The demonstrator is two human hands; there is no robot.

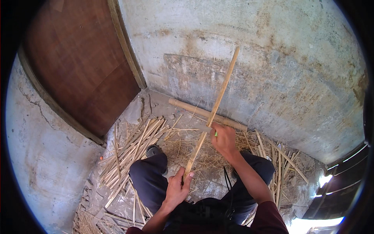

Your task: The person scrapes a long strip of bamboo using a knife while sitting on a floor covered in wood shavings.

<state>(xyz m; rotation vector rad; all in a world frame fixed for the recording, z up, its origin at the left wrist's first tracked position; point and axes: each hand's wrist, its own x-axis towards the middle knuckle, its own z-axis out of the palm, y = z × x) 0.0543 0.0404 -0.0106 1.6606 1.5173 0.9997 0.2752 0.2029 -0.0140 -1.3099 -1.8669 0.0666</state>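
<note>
Stick sits gripped in the curled left hand; the right hand, closed, holds a knife across it.

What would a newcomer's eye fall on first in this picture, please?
First comes the long bamboo strip slanting up the middle, its lower end in the left hand, a knife in the right hand crossing it. Next come the heap of thin strips at left and the brown door at upper left.
</note>
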